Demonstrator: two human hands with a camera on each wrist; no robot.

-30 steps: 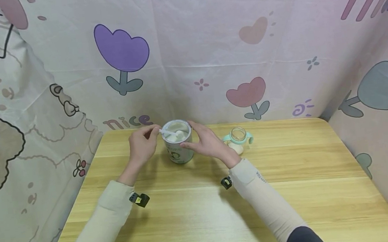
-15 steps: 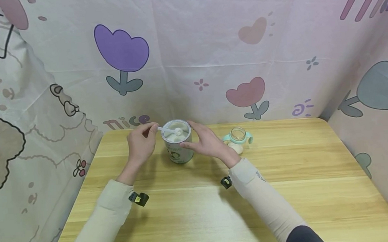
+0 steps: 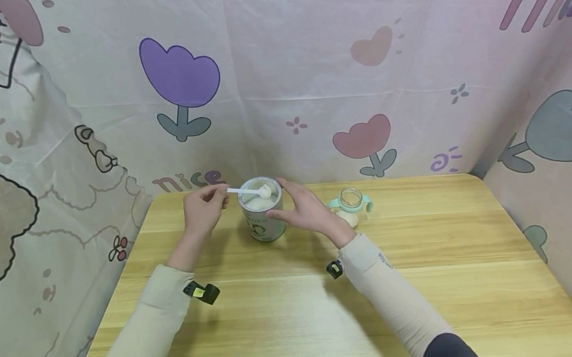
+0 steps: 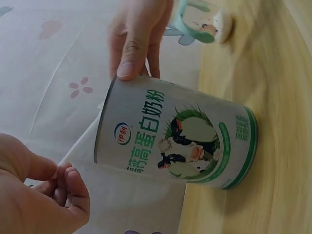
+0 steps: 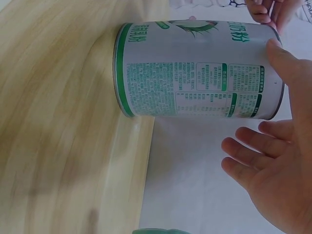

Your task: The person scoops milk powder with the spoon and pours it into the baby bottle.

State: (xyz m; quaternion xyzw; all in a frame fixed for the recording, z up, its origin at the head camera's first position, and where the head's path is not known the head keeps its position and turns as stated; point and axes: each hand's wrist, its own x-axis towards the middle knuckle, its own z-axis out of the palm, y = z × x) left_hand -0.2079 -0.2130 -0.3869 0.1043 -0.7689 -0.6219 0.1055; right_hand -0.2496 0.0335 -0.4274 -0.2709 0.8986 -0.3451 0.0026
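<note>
A white milk powder can [image 3: 266, 225] with green trim stands upright and uncovered near the back of the table. My left hand [image 3: 203, 209] pinches the handle of a white plastic scoop [image 3: 244, 190], whose bowl, heaped with pale powder, is over the can's mouth. Powder shows inside the can. On the can's right, my right hand [image 3: 310, 207] holds the rim between thumb and fingers. The right wrist view has its thumb on the can [image 5: 195, 73] near the top, with several fingers clear of the wall. The scoop's bowl is hidden in the left wrist view.
Just right of the right hand stands an uncapped baby bottle [image 3: 351, 205] with a mint-green collar and handles, pale powder inside. A patterned cloth [image 3: 265, 61] hangs directly behind the wooden table [image 3: 298, 313].
My left hand has drawn back slightly to the left, and the scoop has risen from the powder, its bowl now heaped above the can's mouth. The right hand and can stay put.
</note>
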